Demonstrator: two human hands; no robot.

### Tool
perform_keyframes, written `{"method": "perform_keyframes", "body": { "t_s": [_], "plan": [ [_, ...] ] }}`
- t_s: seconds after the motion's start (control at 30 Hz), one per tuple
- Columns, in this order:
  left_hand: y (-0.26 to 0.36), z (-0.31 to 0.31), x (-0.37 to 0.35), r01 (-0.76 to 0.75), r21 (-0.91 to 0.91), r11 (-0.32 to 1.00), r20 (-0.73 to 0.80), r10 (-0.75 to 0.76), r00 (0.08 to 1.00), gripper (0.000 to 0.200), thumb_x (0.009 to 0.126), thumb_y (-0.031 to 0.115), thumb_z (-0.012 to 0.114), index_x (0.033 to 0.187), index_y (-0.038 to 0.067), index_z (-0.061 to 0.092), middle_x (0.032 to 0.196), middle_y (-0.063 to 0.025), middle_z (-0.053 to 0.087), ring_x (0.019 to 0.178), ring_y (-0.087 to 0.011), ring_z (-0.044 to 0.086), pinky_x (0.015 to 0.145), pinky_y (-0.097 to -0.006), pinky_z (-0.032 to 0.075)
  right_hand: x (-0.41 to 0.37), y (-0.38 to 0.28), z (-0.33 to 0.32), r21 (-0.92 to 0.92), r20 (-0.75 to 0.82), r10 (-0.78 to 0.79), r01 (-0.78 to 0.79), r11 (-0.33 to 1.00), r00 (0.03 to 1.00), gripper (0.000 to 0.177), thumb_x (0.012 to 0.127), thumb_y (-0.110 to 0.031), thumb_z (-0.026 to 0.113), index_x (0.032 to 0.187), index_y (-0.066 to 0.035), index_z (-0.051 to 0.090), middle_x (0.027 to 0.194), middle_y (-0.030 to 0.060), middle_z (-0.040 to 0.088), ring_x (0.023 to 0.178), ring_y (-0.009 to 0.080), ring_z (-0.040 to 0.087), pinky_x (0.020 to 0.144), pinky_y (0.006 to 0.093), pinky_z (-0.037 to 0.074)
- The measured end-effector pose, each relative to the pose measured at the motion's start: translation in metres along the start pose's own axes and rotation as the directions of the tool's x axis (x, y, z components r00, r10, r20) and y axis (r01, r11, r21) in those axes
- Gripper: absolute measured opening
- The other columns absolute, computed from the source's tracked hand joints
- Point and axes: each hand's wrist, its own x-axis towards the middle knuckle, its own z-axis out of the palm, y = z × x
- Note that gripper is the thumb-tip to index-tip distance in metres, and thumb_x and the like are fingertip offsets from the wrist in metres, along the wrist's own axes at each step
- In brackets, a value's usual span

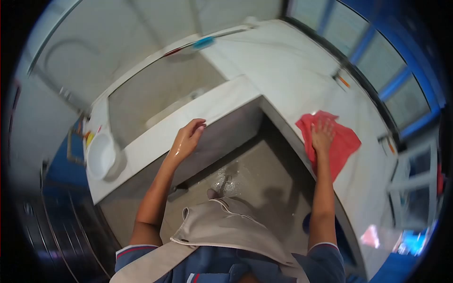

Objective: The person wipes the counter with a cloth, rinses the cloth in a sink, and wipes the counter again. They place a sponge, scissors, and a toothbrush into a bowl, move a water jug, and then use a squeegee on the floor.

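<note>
A red cloth (347,144) lies spread and wrinkled on the white countertop (283,66) at the right. My right hand (322,134) rests flat on it, fingers spread and pointing away from me. My left hand (188,137) hangs in the air by the front edge of the counter, left of centre, looking wet at the wrist. Its fingers curl loosely, apart from the thumb, and nothing shows between them.
Behind the left counter edge is a sunken basin (165,80). A white bowl (101,155) stands at the counter's left end. A blue brush (204,43) lies at the back rim. Windows (377,56) line the right side; the floor (231,174) looks wet.
</note>
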Motion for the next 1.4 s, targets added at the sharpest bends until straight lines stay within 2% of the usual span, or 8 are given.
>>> {"method": "perform_keyframes", "body": {
  "t_s": [0.23, 0.33, 0.63, 0.77, 0.93, 1.03, 1.1, 1.4],
  "plan": [
    [-0.054, -0.164, -0.097, 0.054, 0.631, 0.774, -0.35, 0.222, 0.91, 0.035, 0.078, 0.014, 0.06, 0.11, 0.003, 0.051, 0.11, -0.0158, 0.055, 0.112, -0.0325, 0.046, 0.093, -0.0444, 0.035, 0.048, -0.3, 0.01, 0.183, -0.078, -0.682, 0.683, 0.707, 0.727, 0.052, 0.091, -0.042, 0.028, 0.139, -0.021, 0.026, 0.146, 0.0102, 0.016, 0.133, 0.033, 0.017, 0.107, 0.0477, 0.013],
    [-0.083, -0.215, -0.142, 0.474, 0.822, 0.315, -0.548, 0.212, 0.809, 0.044, 0.072, 0.013, 0.064, 0.111, 0.004, 0.049, 0.109, -0.0115, 0.054, 0.109, -0.0295, 0.046, 0.094, -0.0574, 0.025, 0.008, -0.353, -0.006, 0.211, -0.073, -0.918, 0.906, 0.367, 0.389, 0.049, 0.09, -0.035, 0.034, 0.136, -0.021, 0.031, 0.145, 0.0097, 0.019, 0.133, 0.0336, 0.018, 0.106, 0.0492, 0.014],
    [-0.103, -0.258, -0.113, 0.253, 0.825, 0.505, -0.404, 0.214, 0.889, 0.028, 0.07, 0.005, 0.061, 0.097, 0.008, 0.054, 0.084, -0.0085, 0.058, 0.085, -0.0266, 0.054, 0.087, -0.0458, 0.034, -0.14, -0.431, -0.044, 0.182, -0.077, -0.957, 0.94, -0.289, -0.28, 0.05, 0.09, -0.035, 0.035, 0.137, -0.019, 0.031, 0.144, 0.0125, 0.021, 0.132, 0.0337, 0.02, 0.107, 0.0489, 0.014],
    [-0.088, -0.275, -0.01, 0.054, 0.052, 0.997, -0.414, -0.028, 0.91, 0.039, 0.08, 0.022, 0.062, 0.109, 0.0, 0.051, 0.098, -0.013, 0.061, 0.083, -0.0192, 0.058, 0.076, -0.031, 0.044, -0.182, -0.474, -0.048, 0.275, -0.138, -0.868, 0.823, -0.497, -0.478, 0.049, 0.09, -0.035, 0.034, 0.136, -0.019, 0.033, 0.143, 0.0127, 0.023, 0.132, 0.0329, 0.021, 0.107, 0.0478, 0.014],
    [-0.108, -0.257, 0.077, -0.257, -0.9, 0.353, -0.336, -0.184, 0.924, 0.047, 0.08, 0.022, 0.065, 0.118, 0.0, 0.047, 0.106, -0.0108, 0.058, 0.101, -0.0228, 0.054, 0.091, -0.0374, 0.042, -0.247, -0.527, -0.06, 0.22, -0.152, -0.726, 0.693, -0.687, -0.671, 0.049, 0.089, -0.035, 0.035, 0.134, -0.014, 0.036, 0.141, 0.0125, 0.028, 0.131, 0.0312, 0.025, 0.107, 0.0456, 0.016],
    [-0.112, -0.254, 0.084, -0.287, -0.824, 0.488, -0.409, -0.163, 0.898, 0.046, 0.08, 0.02, 0.064, 0.117, 0.0, 0.048, 0.108, -0.0113, 0.057, 0.102, -0.0226, 0.053, 0.089, -0.037, 0.042, -0.287, -0.561, -0.049, 0.489, -0.212, -0.69, 0.536, -0.688, -0.692, 0.048, 0.088, -0.031, 0.038, 0.131, -0.01, 0.038, 0.14, 0.0118, 0.03, 0.13, 0.0303, 0.026, 0.107, 0.0422, 0.018],
    [-0.11, -0.26, 0.072, -0.177, -0.196, 0.965, -0.403, 0.086, 0.911, 0.045, 0.078, 0.02, 0.064, 0.116, 0.001, 0.049, 0.104, -0.0144, 0.058, 0.097, -0.0227, 0.056, 0.084, -0.0354, 0.043, -0.313, -0.579, -0.039, 0.713, -0.226, -0.719, 0.392, -0.582, -0.657, 0.049, 0.087, -0.029, 0.04, 0.132, -0.009, 0.037, 0.141, 0.0108, 0.029, 0.13, 0.0298, 0.025, 0.107, 0.0397, 0.02],
    [-0.099, -0.319, 0.016, -0.051, 0.199, 0.979, -0.392, 0.128, 0.911, 0.034, 0.073, 0.023, 0.065, 0.101, 0.007, 0.056, 0.086, -0.0222, 0.059, 0.088, -0.0383, 0.056, 0.079, -0.0458, 0.041, -0.451, -0.703, -0.058, 0.264, -0.325, -0.346, 0.267, -0.927, -0.88, 0.049, 0.09, -0.034, 0.036, 0.134, -0.013, 0.035, 0.143, 0.0089, 0.026, 0.132, 0.0265, 0.022, 0.108, 0.0439, 0.016]
  ]
}}
